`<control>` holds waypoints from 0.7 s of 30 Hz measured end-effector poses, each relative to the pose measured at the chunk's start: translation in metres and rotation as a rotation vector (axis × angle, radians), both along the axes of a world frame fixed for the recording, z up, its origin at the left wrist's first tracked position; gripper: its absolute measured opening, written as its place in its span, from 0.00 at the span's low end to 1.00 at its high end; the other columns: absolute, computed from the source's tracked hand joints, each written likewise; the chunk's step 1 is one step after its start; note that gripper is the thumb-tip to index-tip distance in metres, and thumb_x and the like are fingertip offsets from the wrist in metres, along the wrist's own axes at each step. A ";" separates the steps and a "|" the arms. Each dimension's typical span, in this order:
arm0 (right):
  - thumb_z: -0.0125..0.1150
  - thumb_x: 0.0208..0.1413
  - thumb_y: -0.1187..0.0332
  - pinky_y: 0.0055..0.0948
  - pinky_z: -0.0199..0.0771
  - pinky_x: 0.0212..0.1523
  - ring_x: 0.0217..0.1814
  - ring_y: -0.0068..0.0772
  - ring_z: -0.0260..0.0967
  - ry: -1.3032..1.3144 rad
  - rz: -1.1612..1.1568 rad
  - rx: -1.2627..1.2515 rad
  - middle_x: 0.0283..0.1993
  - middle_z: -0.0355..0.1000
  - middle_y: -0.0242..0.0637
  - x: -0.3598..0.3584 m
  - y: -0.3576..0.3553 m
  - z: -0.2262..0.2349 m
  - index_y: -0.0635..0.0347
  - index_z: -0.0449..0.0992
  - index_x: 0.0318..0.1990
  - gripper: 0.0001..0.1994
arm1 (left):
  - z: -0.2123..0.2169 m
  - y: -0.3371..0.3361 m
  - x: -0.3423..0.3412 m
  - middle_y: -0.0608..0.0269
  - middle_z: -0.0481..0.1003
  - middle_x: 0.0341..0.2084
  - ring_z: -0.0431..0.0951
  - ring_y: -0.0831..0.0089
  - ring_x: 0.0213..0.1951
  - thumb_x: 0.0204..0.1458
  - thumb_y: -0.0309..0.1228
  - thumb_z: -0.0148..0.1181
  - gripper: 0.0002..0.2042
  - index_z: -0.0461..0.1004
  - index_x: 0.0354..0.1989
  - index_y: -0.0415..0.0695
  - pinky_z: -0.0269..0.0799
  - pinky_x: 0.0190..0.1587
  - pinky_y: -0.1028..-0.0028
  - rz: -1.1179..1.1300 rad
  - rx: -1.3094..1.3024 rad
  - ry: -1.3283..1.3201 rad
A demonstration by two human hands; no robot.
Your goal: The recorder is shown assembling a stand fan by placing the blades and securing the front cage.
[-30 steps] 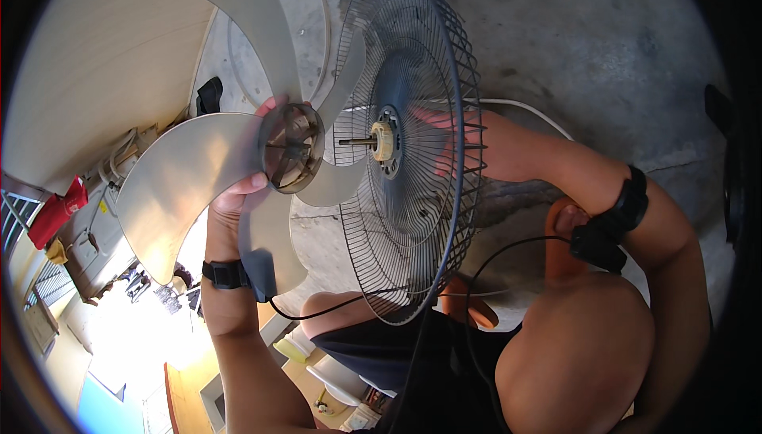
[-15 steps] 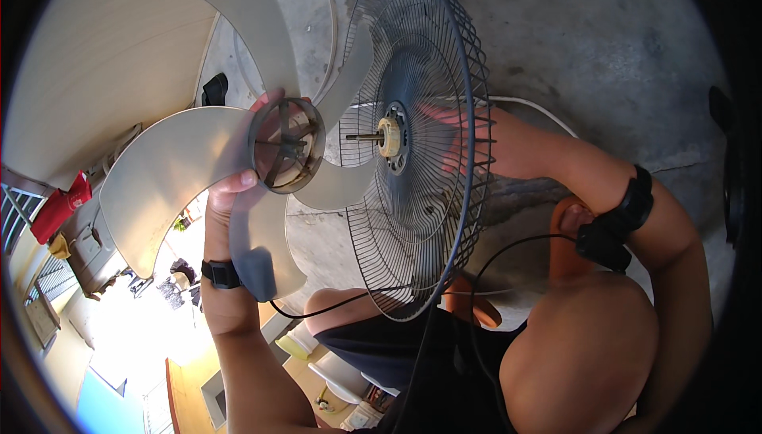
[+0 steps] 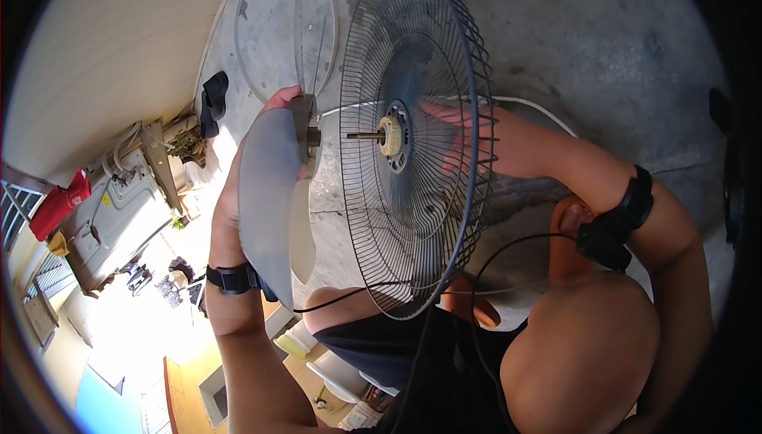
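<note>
My left hand (image 3: pixel 228 196) holds a pale, translucent fan blade set (image 3: pixel 267 196) by its hub, with fingertips showing at the top of the hub. The blade set is turned nearly edge-on, its hub socket (image 3: pixel 313 138) facing the metal shaft (image 3: pixel 363 136) of the fan and apart from it. The dark wire rear guard (image 3: pixel 413 61) stands upright, with a cream plastic nut (image 3: pixel 390 137) around the shaft at its centre. My right hand (image 3: pixel 508 140) reaches behind the guard and grips the fan from the back; its fingers show partly through the wires.
A pale ring (image 3: pixel 334 29) lies on the concrete floor (image 3: pixel 571 45) beyond the blades. Black sandals (image 3: pixel 213 100) lie near the wall. A white cord (image 3: pixel 532 103) runs behind the guard, and a black cable (image 3: pixel 476 275) hangs across my lap.
My left hand has turned the blade set from showing its open hub toward me to nearly edge-on, with the socket now toward the shaft. The guard and right hand stay almost still.
</note>
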State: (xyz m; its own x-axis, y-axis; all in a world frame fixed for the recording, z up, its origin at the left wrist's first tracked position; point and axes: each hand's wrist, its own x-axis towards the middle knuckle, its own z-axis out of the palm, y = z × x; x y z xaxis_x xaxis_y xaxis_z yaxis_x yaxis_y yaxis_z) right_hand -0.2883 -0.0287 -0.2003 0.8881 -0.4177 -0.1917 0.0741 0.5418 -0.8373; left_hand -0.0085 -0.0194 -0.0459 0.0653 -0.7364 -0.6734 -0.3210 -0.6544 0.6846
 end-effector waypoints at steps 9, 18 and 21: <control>0.53 0.53 0.67 0.26 0.69 0.34 0.30 0.24 0.67 0.006 -0.040 -0.219 0.32 0.73 0.33 0.003 -0.001 -0.004 0.51 0.62 0.59 0.24 | -0.014 0.003 -0.016 0.69 0.68 0.32 0.69 0.82 0.29 0.36 0.17 0.62 0.41 0.52 0.63 0.45 0.68 0.34 0.82 -0.137 0.075 0.017; 0.53 0.53 0.68 0.25 0.69 0.34 0.29 0.23 0.67 -0.005 -0.073 -0.208 0.31 0.73 0.33 0.006 0.000 -0.012 0.50 0.60 0.61 0.26 | -0.015 -0.003 -0.016 0.69 0.67 0.39 0.67 0.80 0.38 0.34 0.21 0.66 0.42 0.53 0.63 0.45 0.65 0.42 0.80 -0.137 0.119 -0.061; 0.52 0.53 0.67 0.25 0.69 0.35 0.30 0.23 0.68 0.017 -0.013 -0.135 0.31 0.73 0.33 0.007 0.000 -0.011 0.50 0.61 0.61 0.25 | -0.022 0.002 -0.007 0.69 0.66 0.44 0.66 0.79 0.43 0.34 0.25 0.67 0.42 0.54 0.63 0.45 0.63 0.46 0.80 -0.131 0.049 -0.080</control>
